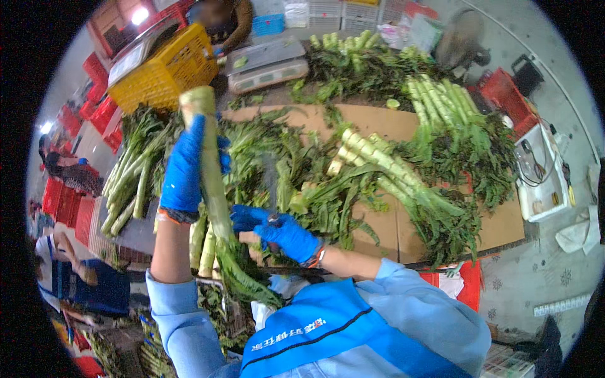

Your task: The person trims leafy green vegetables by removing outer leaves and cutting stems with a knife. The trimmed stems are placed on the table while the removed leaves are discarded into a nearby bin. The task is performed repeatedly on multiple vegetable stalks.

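Note:
My left hand (184, 167), in a blue glove, is closed round a thick celtuce stem (215, 193) held upright, its cut end at the top and its leaves hanging down by my apron. To the right of it, my right hand (283, 231), also in a blue glove, grips the handle of a knife (270, 182); the blade looks blurred and points away from me. Beyond the hands, loose green leaves (264, 137) cover part of the cardboard (378, 118). Several cut celtuce stems (383, 160) with leaves lie to the right on it.
A yellow plastic crate (165, 71) and a scale (267, 66) stand at the far side. More celtuce lies in heaps at the left (137, 175) and right (444, 104). A white foam box (541, 175) holds a cable. A co-worker (231, 23) is across the table; another person (80, 274) is at lower left.

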Tool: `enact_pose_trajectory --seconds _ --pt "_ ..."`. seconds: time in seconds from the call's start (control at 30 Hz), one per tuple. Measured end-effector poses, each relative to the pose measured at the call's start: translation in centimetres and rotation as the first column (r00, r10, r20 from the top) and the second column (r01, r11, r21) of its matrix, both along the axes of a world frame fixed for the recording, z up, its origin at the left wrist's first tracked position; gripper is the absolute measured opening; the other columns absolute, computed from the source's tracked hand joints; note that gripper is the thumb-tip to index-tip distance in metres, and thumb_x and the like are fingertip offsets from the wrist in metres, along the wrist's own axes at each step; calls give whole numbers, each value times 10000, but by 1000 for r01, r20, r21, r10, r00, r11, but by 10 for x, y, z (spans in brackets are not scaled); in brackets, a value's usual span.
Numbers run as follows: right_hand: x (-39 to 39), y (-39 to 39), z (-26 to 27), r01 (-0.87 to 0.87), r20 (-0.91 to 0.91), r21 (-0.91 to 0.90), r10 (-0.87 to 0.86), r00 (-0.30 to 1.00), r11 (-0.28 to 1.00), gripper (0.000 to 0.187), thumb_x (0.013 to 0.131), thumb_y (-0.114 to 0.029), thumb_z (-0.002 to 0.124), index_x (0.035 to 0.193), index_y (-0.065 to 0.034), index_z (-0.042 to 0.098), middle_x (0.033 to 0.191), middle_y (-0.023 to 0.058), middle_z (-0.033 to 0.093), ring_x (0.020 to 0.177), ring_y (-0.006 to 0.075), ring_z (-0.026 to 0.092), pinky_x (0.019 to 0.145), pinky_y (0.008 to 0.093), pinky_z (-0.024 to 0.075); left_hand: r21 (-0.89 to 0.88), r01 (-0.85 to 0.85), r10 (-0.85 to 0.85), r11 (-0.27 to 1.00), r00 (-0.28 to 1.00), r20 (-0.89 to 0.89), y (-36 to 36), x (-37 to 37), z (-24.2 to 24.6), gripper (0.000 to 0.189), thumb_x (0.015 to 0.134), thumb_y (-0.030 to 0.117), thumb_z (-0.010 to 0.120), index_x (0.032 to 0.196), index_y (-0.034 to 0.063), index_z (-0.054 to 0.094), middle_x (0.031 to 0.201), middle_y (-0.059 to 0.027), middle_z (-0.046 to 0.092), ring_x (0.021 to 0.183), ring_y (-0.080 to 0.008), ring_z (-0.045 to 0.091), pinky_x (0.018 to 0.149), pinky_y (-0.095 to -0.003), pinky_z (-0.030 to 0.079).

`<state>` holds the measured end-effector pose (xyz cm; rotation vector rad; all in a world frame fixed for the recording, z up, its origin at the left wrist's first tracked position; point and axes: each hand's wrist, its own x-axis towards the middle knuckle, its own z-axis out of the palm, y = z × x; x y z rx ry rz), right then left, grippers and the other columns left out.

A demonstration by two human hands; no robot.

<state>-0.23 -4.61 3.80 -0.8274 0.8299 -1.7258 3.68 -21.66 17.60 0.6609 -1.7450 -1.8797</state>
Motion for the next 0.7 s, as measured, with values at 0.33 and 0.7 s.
enact_pose_trajectory --seconds 0.33,0.7 --pt "-47 3 13 282 -546 75 -197 814 956 769 723 -170 736 1362 10 348 1171 88 560 1028 120 509 910 287 429 28 156 -132 987 904 -406 3 -69 6 419 938 391 469 1167 46 536 989 -91 639 827 -187 623 717 -301 507" --pt "-132 30 2 469 -394 83 -404 826 879 392 760 -92 660 1136 -28 569 892 -23 603 788 78 532 690 263 469 -22 170 -168 985 985 48 -20 3 -62 332 933 287 468 1151 70 591 1032 -68 636 880 -161 618 776 -276 480"
